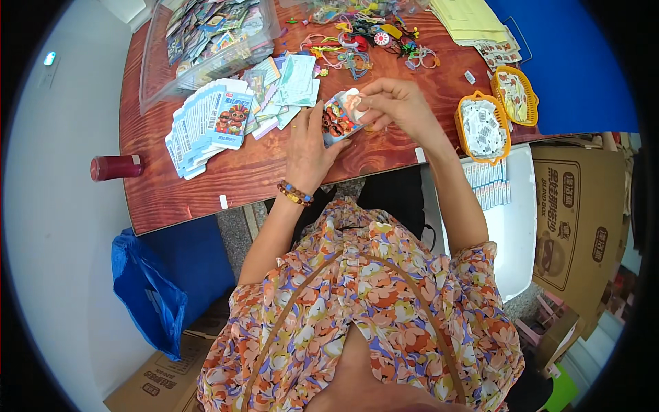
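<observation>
My left hand (307, 150) is closed around a small printed box (334, 123) with cartoon figures on a blue ground, held tilted over the table. Between the thumb and fingers of my right hand (398, 103) is a small white-and-pink piece (353, 104), right at the box's upper end. Whether that piece is partly inside the box, I cannot tell. To the left of my left hand lies a fanned stack of flat blue-and-white cartons (206, 127). Beyond it are loose pastel cards (296, 81), spread in a heap.
A clear plastic bin (154, 75) full of small packets stands far left. Tangled colourful cords and charms (357, 51) lie at the back. Two orange baskets (508, 152) and yellow paper sheets (473, 20) are at right. Below stands a white tub (511, 240); a red jar (117, 167) is left.
</observation>
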`<state>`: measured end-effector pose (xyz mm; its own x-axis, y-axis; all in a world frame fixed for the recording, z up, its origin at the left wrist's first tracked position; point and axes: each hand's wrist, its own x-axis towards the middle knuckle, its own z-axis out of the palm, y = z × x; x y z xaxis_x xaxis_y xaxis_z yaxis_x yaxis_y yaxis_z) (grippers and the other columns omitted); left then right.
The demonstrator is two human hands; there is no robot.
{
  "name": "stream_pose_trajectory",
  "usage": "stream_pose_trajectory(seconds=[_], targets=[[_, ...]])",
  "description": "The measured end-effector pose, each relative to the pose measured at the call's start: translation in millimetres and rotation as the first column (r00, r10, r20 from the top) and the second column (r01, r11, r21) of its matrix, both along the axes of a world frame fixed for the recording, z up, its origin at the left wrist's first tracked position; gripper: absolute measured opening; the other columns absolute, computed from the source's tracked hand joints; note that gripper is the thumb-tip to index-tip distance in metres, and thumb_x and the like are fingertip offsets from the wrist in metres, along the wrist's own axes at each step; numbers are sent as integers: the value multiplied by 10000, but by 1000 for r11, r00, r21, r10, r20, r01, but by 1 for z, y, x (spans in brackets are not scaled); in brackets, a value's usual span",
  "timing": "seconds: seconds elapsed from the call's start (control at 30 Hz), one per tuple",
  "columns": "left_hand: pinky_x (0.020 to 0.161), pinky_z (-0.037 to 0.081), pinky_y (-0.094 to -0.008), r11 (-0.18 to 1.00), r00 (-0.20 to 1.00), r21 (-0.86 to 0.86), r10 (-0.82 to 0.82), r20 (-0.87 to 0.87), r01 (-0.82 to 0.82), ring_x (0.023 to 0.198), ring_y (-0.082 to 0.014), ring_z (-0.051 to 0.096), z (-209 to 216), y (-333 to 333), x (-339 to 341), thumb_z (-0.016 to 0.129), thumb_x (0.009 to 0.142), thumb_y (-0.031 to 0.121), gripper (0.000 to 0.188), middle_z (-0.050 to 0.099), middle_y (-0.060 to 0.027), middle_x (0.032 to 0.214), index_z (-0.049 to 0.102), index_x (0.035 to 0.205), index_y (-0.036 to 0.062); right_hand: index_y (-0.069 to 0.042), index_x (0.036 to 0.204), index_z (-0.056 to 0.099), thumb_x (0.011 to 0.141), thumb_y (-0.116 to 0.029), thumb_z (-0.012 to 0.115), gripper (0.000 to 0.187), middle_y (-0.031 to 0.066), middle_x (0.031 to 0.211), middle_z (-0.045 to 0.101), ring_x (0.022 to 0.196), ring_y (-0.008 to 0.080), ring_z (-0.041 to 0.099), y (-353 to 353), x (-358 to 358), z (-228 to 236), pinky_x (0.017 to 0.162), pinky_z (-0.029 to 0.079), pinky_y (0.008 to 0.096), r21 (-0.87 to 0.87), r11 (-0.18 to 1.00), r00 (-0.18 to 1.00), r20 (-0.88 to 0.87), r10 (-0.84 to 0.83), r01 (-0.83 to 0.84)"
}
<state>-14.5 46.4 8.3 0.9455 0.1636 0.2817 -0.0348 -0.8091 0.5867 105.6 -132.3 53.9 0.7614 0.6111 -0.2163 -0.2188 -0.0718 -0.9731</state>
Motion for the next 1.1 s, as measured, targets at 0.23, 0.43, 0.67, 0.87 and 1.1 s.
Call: stream_pose_trajectory(seconds=[0.23, 0.43, 0.67, 0.87, 1.1], targets=[[884, 511, -445, 999, 999, 2, 53, -10, -53, 1108, -384, 567, -5, 6, -2, 883, 660, 212, 857, 530, -199, 1228, 454, 1370, 1, -6, 1198, 643, 998, -196, 575, 284, 62, 951, 697, 571, 70, 625, 10, -12, 9, 481, 485, 204, -203, 979, 975, 220, 38, 8], [894, 500, -451, 994, 996, -73, 86, -12, -87, 1096, -391, 559, -5, 12, -5, 886, 666, 202, 846, 545, -205, 1190, 452, 1362, -5, -14, 1209, 633, 990, -169, 560, 278, 63, 961, 695, 494, 76, 585, 32, 0, 1, 448, 454, 203, -127, 990, 979, 184, 91, -68], [916, 485, -449, 980, 994, -168, 108, 25, -102, 1098, -383, 558, -8, 28, -38, 877, 700, 222, 834, 543, -216, 1193, 448, 1381, 5, -60, 1096, 681, 924, -196, 610, 230, 73, 924, 716, 633, 175, 664, 70, 75, -66, 583, 506, 321, -420, 902, 816, 555, 163, 105], [912, 486, -454, 977, 987, -144, 161, 14, -158, 1100, -389, 557, -17, 34, -51, 874, 707, 234, 838, 543, -208, 1199, 444, 1392, 14, -61, 977, 641, 893, -265, 646, 222, 106, 1025, 667, 935, 315, 641, 91, 74, -78, 774, 504, 443, -532, 817, 506, 780, 369, 223], [898, 484, -460, 984, 993, -142, 114, 24, -110, 1089, -393, 558, -5, 31, -32, 881, 683, 204, 849, 541, -206, 1200, 447, 1386, 7, -29, 948, 612, 885, -121, 676, 129, 59, 782, 627, 653, 154, 611, 58, 60, -66, 560, 480, 314, -458, 888, 841, 493, 222, 34]])
